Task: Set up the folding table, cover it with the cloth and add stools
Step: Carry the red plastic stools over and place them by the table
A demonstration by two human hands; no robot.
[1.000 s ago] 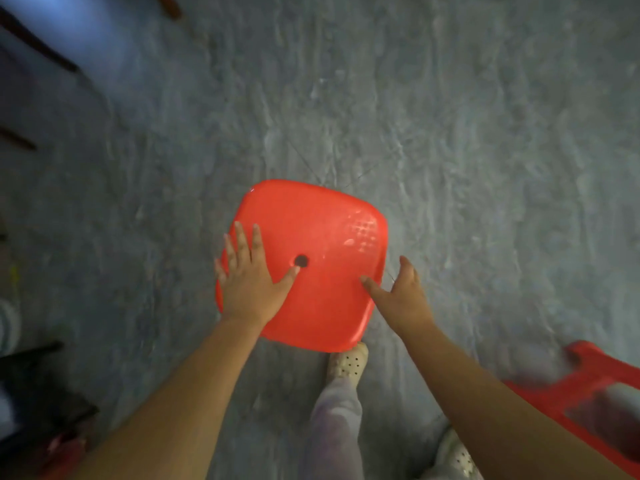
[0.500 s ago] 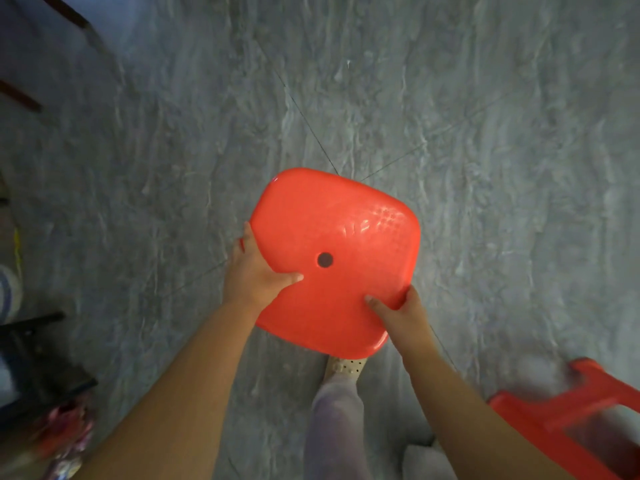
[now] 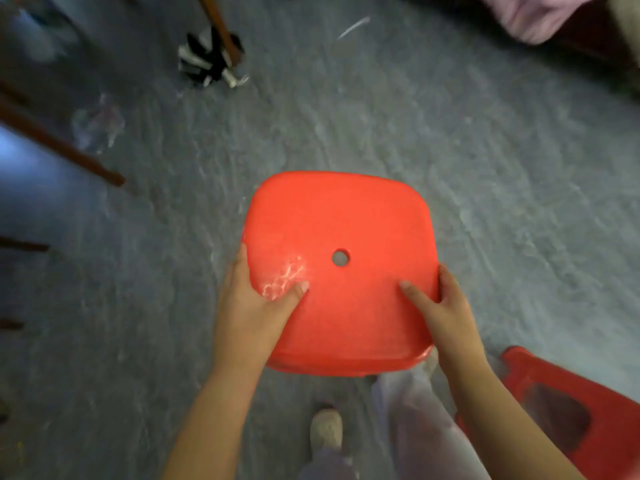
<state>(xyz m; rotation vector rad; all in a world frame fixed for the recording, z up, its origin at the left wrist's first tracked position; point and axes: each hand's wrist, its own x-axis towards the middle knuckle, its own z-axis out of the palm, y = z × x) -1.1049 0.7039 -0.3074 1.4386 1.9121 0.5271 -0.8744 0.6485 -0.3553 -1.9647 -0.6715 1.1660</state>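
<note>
Grey floor [image 3: 485, 168]; both hands, left hand [image 3: 249, 306] and right hand [image 3: 446, 313], grip one red stool [image 3: 339, 271]; a second stool [image 3: 568, 410] lies near, right.

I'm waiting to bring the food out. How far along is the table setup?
Nothing finished shows here: no cloth-covered table top is in view, only brown legs at the left edge. In hand: the left hand and right hand grip a red stool by its seat, over the grey floor. Left: a second red stool waits at lower right, unplaced.
</note>
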